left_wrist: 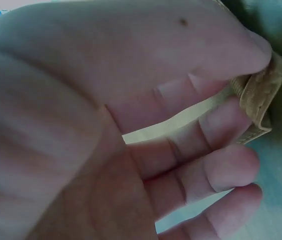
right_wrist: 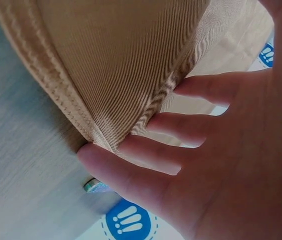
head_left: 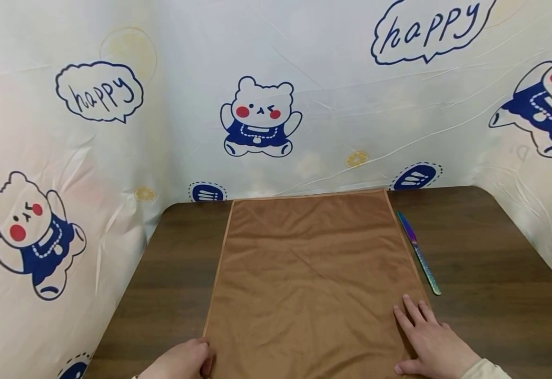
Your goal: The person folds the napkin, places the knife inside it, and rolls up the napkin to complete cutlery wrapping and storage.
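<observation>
A brown cloth (head_left: 304,273) with a stitched hem lies spread over the wooden table, slightly wrinkled. My left hand (head_left: 178,360) is at its left edge, near the bottom of the head view. Between thumb and fingers, the left wrist view has a folded bit of the cloth's hem (left_wrist: 263,92) pinched. On the right edge, my right hand (head_left: 434,342) rests with fingers spread over the fabric. In the right wrist view, its fingertips (right_wrist: 98,155) touch the cloth (right_wrist: 121,60) along and near the hem.
Just right of the cloth, a table knife (head_left: 418,252) with a rainbow sheen lies on the dark wooden table (head_left: 484,252). Pale curtains (head_left: 323,116) printed with bears and "happy" bubbles surround the table at the back and both sides.
</observation>
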Available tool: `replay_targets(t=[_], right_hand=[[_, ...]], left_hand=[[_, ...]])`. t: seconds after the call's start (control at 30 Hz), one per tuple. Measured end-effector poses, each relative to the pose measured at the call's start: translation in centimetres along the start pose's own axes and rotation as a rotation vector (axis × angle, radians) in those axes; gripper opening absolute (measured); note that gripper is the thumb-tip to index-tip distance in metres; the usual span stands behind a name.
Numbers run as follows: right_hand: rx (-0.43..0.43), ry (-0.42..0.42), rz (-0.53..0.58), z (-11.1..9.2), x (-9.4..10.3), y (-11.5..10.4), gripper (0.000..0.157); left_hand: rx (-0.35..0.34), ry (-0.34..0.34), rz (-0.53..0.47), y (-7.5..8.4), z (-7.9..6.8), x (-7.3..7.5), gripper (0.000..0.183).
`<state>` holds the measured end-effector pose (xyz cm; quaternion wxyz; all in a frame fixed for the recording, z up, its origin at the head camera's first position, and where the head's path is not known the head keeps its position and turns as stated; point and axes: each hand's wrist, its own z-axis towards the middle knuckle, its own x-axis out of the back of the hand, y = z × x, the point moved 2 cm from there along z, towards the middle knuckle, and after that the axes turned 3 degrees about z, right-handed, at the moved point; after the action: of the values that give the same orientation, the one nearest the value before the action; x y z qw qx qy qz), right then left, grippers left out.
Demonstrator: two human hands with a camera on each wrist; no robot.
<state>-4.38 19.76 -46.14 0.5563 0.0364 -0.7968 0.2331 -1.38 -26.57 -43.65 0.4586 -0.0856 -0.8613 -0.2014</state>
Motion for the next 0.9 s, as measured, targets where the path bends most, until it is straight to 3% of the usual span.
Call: replay_targets(t=[0.13, 0.3, 0.5, 0.7, 0.9], right_hand=[[0.002, 0.003, 0.000, 0.0, 0.0, 0.1, 0.110], [0.005, 0.014, -0.002, 0.0, -0.1, 0.1, 0.110], [-0.007, -0.008, 0.022, 0.0, -0.3, 0.0, 0.111], [-0.030, -0.041, 0.044, 0.0, -0.1, -0.4, 0.111], [-0.039, -0.056, 0.036, -0.1, 0.2, -0.3, 0.110]], left_hand=[[-0.022, 0.017, 0.001, 0.0, -0.2, 0.4, 0.020], [-0.069, 0.087, 0.043, 0.1, -0.5, 1.0, 0.022], [-0.078, 0.073, -0.043, 0.3, -0.7, 2.0, 0.019], [-0.126, 0.210, 0.017, 0.9, -0.6, 3.2, 0.019], [-0.231, 0.293, 0.024, 1.7, -0.4, 3.6, 0.035]])
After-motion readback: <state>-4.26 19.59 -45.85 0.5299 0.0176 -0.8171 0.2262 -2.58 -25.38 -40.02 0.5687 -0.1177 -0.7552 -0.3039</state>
